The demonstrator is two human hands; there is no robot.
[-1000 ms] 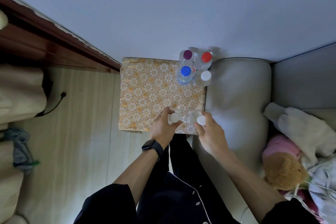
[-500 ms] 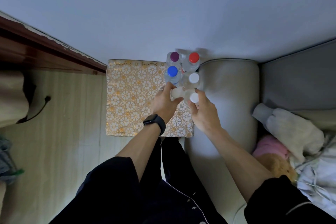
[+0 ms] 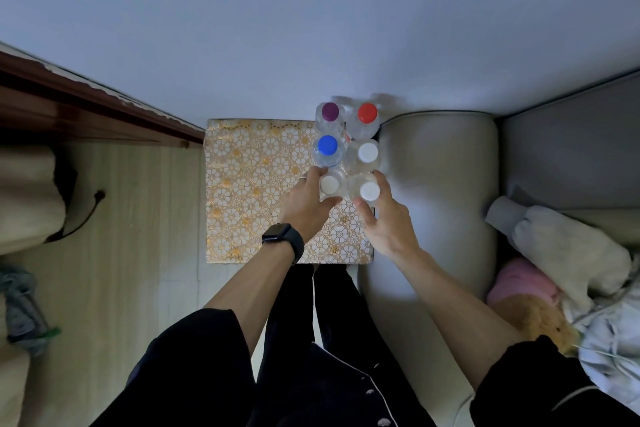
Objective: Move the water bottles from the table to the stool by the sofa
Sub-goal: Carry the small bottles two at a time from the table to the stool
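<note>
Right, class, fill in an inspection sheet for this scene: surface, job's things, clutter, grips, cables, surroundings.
Surface: stool, floral-patterned top, against the sofa arm.
Job's things: six upright bottles in two columns along the stool's right side: purple-capped bottle, red-capped bottle, blue-capped bottle, far white-capped bottle, plus two in hand.
Clutter: heap of soft toys and cloth on the sofa seat; grey cloth on the floor.
Grips: left hand grips the near-left white-capped bottle; right hand grips the near-right white-capped bottle.
Cables: dark cord on the floor, left.
Surroundings: pale wall, wooden furniture edge, wood-look floor.
</note>
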